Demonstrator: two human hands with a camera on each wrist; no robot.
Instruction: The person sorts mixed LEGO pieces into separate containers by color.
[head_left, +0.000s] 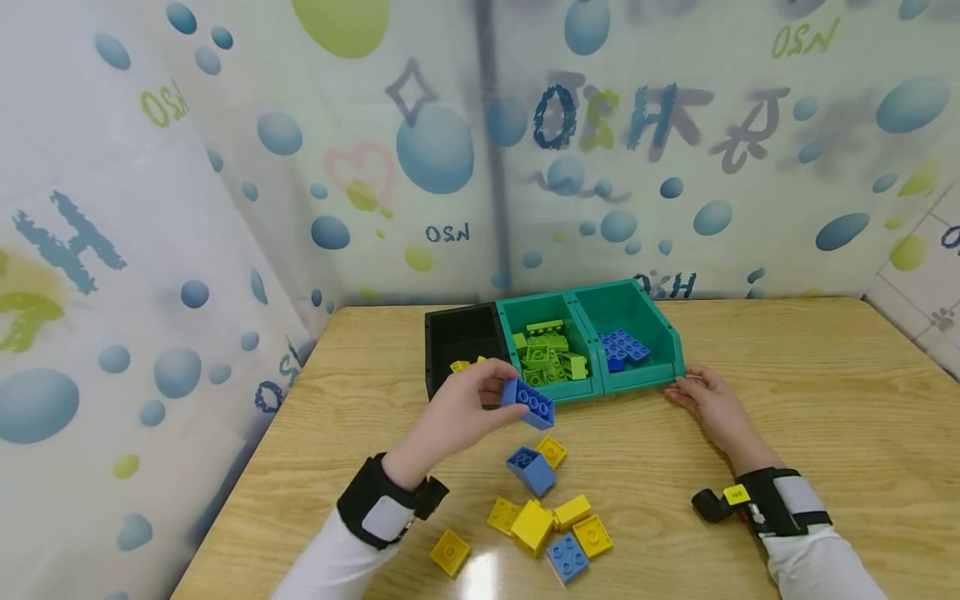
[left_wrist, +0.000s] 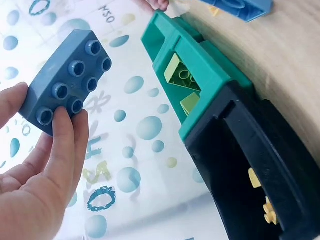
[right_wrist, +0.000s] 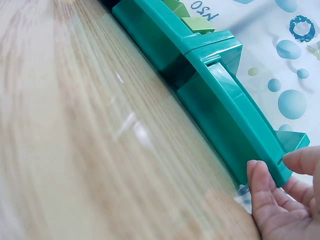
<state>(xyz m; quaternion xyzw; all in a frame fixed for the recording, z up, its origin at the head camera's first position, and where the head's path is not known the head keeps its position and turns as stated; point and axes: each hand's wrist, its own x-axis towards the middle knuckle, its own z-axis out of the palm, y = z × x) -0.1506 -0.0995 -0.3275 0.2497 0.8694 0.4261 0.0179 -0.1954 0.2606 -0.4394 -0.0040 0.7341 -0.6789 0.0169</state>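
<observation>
My left hand [head_left: 468, 406] holds a blue toy brick [head_left: 531, 403] between thumb and fingers, raised over the table in front of the bins. The left wrist view shows two rows of round studs on this blue brick [left_wrist: 70, 80], with fingertips on them. My right hand [head_left: 716, 412] grips the front right corner of the right-hand teal bin [head_left: 637, 379], its thumb and fingers on either side of that corner in the right wrist view. Several blue bricks [head_left: 624, 346] lie inside this bin. Below the left hand, another blue brick [head_left: 534, 472] rests tilted against a yellow brick [head_left: 552, 452].
A middle teal bin [head_left: 558, 392] contains several lime green bricks [head_left: 547, 350]. Left of it stands a black bin [head_left: 457, 321] with a few yellow pieces. Nearer on the wooden table [head_left: 810, 375] are several yellow bricks [head_left: 532, 527] and a light blue brick [head_left: 567, 557]. A patterned curtain [head_left: 360, 250] hangs behind.
</observation>
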